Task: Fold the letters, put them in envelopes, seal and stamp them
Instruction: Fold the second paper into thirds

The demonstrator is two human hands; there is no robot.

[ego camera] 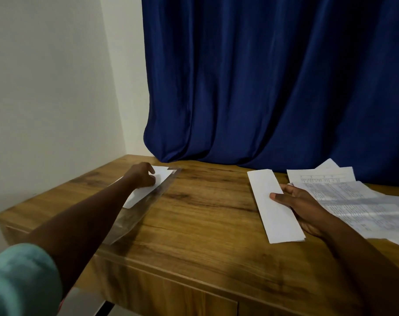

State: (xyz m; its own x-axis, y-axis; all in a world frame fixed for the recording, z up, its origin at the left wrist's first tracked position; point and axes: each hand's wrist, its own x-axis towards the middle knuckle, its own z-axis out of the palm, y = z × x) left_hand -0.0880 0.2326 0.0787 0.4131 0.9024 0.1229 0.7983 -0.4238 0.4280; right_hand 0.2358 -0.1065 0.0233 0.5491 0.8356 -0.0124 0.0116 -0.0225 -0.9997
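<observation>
**A:** Which step am I on?

**B:** Fetching an envelope, as I read it. My right hand (307, 209) already grips the folded white paper letter (273, 206), thumb on top and fingers curled underneath, holding it just above the brown wood-grain tabletop (205, 213). It sits right beside the loose stack of printed white sheets (358, 201), on the stack's left.

**A:** And the left?

**B:** My left hand (142, 176) is stretched well away from that stack, to the far left corner of the tabletop. Its fingers are curled down onto a flat white paper envelope (163, 176) that lies in a clear plastic sleeve (134, 215). I think they pinch its edge, but the knuckles hide the contact, so I can't swear it is truly held.

**A:** What does the next move call for?

**B:** Drawing one envelope out of the sleeve without dragging the whole pack, then bringing it towards the letter. I'd judge the plastic slippery, so it may slide. After that the flap needs opening; I can't see which way it faces.
</observation>
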